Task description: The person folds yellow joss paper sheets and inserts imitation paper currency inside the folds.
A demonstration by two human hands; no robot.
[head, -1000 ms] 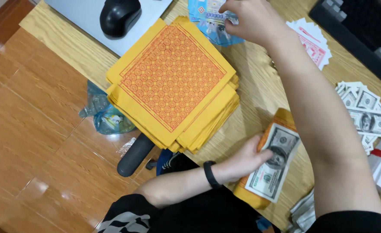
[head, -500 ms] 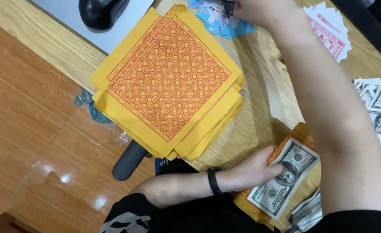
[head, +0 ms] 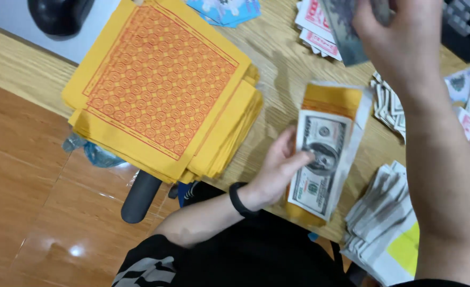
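Head view looks down on a pale wooden table (head: 277, 69); the left hand (head: 280, 170), fingers loosely spread, presses its thumb on a grey-green printed banknote (head: 320, 165) that lies flat on a yellow paper sheet with a white border (head: 333, 98) near the table's front edge; the right hand (head: 405, 37), raised above the far side, is pinched shut on a dark grey banknote (head: 341, 29); a thick stack of square yellow papers with an orange-red pattern (head: 163, 85) lies just left of the left hand; fanned grey banknotes (head: 378, 212) rest at the right front corner; red-and-white printed slips (head: 317, 21) sit near the raised note.
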